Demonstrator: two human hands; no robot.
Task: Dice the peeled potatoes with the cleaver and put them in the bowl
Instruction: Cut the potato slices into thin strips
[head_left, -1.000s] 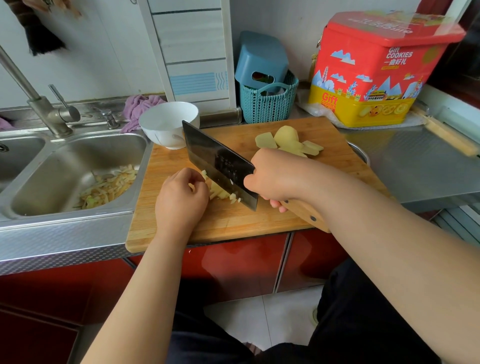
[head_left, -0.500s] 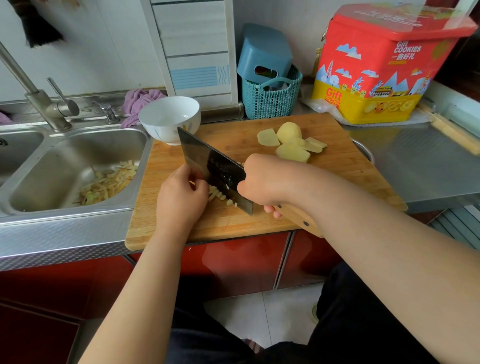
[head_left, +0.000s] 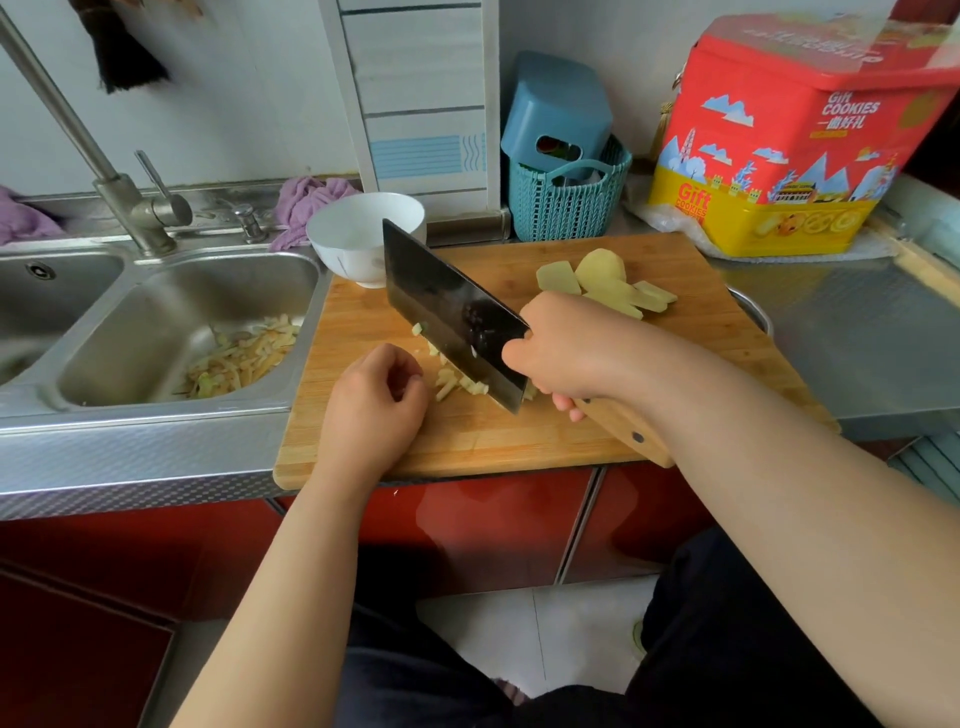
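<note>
- At the far left, the steel sink (head_left: 156, 332) has a heap of potato peelings (head_left: 244, 358) lying in its basin
- A wooden cutting board (head_left: 519, 441) sits beside the sink on the counter, and the white bowl (head_left: 358, 234) stands at its far left corner, nothing visible inside
- The left hand (head_left: 374, 405) rests on the board with its fingers curled under, knuckles toward the blade; I cannot tell whether it holds any potato
- Just right of it lies a small pile of diced potato (head_left: 457, 382), partly under the blade
- The cleaver (head_left: 452, 317) is tilted over that pile, heel low and tip raised toward the bowl
- The right hand (head_left: 566, 348) is wrapped tight around the cleaver's wooden handle
- Peeled potato slices (head_left: 605, 278) wait at the board's far side
- A red and yellow cookie tin (head_left: 789, 140) stands at the far right
</note>
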